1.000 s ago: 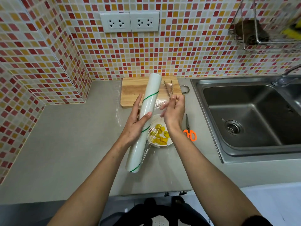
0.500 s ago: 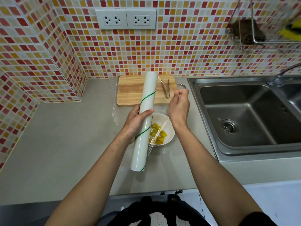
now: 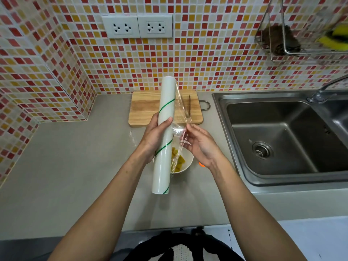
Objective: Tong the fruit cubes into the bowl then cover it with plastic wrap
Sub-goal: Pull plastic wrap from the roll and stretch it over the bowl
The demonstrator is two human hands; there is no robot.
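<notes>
My left hand (image 3: 156,136) grips a long white roll of plastic wrap (image 3: 164,117) with green stripes, held above the counter, pointing away from me. A clear sheet of wrap (image 3: 181,117) hangs off its right side. My right hand (image 3: 202,146) holds the loose edge of that sheet with its fingertips. Under both hands stands a white bowl (image 3: 185,162) with yellow fruit cubes (image 3: 178,162), partly hidden by the roll. Metal tongs (image 3: 189,108) lie on the wooden cutting board (image 3: 146,108) behind.
A steel sink (image 3: 282,140) with a tap fills the right side. An orange bit of scissors handle (image 3: 201,164) shows under my right wrist. Mosaic tile walls with sockets (image 3: 137,26) enclose the counter's back and left. A wire rack (image 3: 301,34) hangs top right.
My right hand has come down and turned palm-up at the sheet's edge beside the roll. More wrap is pulled off the roll. The roll stays in my left hand.
</notes>
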